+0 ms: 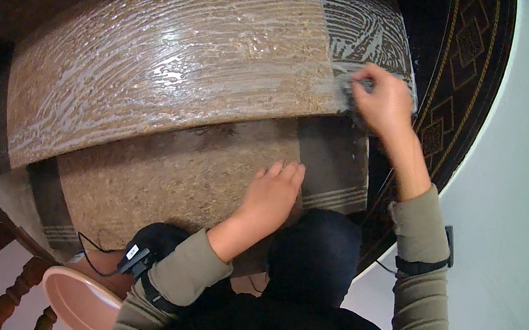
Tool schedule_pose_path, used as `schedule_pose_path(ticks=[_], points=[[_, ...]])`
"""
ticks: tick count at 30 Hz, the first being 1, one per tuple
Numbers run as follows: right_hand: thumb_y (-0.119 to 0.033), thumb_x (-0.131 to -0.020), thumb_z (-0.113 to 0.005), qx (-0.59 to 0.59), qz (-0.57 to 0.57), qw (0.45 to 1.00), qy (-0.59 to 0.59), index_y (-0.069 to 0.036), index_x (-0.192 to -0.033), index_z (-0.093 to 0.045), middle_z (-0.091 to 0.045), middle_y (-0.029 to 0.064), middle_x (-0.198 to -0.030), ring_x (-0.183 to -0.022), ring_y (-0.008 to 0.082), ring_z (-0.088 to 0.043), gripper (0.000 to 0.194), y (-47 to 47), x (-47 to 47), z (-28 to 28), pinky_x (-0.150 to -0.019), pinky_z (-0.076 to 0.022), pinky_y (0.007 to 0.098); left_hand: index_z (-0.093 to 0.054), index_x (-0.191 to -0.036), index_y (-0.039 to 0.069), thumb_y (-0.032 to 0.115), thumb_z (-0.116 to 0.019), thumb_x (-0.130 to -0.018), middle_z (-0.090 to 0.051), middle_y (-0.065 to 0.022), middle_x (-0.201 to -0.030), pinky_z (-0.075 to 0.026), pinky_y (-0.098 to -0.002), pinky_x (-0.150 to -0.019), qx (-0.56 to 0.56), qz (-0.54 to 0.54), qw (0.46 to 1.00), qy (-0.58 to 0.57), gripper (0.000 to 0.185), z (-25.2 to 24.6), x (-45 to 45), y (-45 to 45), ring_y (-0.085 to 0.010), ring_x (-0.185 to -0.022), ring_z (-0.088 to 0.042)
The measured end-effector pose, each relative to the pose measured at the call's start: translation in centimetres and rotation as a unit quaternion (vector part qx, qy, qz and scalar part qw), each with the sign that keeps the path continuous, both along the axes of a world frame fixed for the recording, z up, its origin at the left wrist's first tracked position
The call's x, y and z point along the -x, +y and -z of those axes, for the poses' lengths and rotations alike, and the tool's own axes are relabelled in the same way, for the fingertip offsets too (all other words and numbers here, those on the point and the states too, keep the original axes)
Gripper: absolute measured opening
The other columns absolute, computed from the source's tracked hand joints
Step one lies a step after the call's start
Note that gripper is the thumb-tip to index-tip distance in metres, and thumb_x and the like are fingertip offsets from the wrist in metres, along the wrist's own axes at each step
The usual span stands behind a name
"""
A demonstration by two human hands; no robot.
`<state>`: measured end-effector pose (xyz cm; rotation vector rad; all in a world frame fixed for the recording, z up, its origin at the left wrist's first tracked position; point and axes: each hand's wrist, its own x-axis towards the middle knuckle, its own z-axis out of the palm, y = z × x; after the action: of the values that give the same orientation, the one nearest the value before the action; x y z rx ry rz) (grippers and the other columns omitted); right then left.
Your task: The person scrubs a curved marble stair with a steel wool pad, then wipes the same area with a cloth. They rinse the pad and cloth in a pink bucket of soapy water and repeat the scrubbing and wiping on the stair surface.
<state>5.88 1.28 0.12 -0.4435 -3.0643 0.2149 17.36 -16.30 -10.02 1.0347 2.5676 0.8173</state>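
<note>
My right hand is closed around a grey scourer, blurred and mostly hidden by the fingers. It presses on the upper stair tread, close to the front edge at the right end. Streaky white suds coat this brown stone tread and its dark end band. Below it lies a lower tread without suds. My left hand rests palm down on that lower tread, fingers extended, holding nothing.
A pink plastic basin stands at the lower left, beside turned wooden balusters. Dark skirting with gold diamond patterns borders a pale wall on the right. My knees are at the lower tread.
</note>
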Motion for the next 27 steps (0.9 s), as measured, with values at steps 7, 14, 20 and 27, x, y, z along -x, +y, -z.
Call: schedule_pose_path(ticks=[7, 14, 20, 27], points=[[-0.019, -0.075, -0.065, 0.028, -0.128, 0.99, 0.048, -0.013, -0.081, -0.066, -0.067, 0.0142, -0.083, -0.079, 0.0344, -0.064, 0.009, 1.4, -0.8, 0.9, -0.068, -0.0513, 0.044, -0.052, -0.118, 0.002, 0.014, -0.059, -0.083, -0.057, -0.0112, -0.113, -0.045, -0.0392, -0.086, -0.044, 0.003, 0.999, -0.017, 0.038, -1.1, 1.0, 0.0, -0.029, -0.104, -0.053], [-0.02, -0.076, -0.066, 0.024, -0.15, 0.985, 0.078, -0.011, -0.085, -0.067, -0.067, 0.0154, -0.083, -0.081, 0.0339, -0.064, 0.013, -0.1, -0.5, 1.0, -0.072, -0.0505, 0.0399, -0.058, -0.108, 0.004, 0.013, -0.06, -0.083, -0.06, -0.0107, -0.096, -0.047, -0.0386, -0.08, -0.122, -0.012, 0.992, -0.021, 0.027, -2.8, 2.0, 1.0, -0.0301, -0.089, -0.058], [-0.024, -0.079, -0.063, -0.044, 0.024, 0.994, 0.102, -0.014, -0.093, -0.066, -0.067, 0.0147, -0.092, -0.085, 0.0328, -0.064, 0.017, 7.7, -0.8, 1.0, -0.071, -0.0516, 0.0417, -0.057, -0.115, 0.005, 0.011, -0.061, -0.083, -0.06, -0.0125, -0.113, -0.042, -0.043, -0.095, -0.223, -0.097, 0.952, 0.184, 0.033, -3.6, 5.3, 1.7, -0.0296, -0.111, -0.056], [-0.017, -0.076, -0.064, -0.2, 0.004, 0.97, 0.14, -0.009, -0.091, -0.06, -0.058, 0.0108, -0.09, -0.085, 0.0292, -0.06, 0.017, 8.9, -0.4, 4.4, -0.064, -0.0535, 0.041, -0.047, -0.129, -0.003, 0.028, -0.056, -0.089, -0.044, -0.0174, -0.139, -0.028, -0.0453, -0.108, -0.048, -0.167, 0.964, 0.203, 0.052, -2.4, 8.7, 7.1, -0.0318, -0.131, -0.038]])
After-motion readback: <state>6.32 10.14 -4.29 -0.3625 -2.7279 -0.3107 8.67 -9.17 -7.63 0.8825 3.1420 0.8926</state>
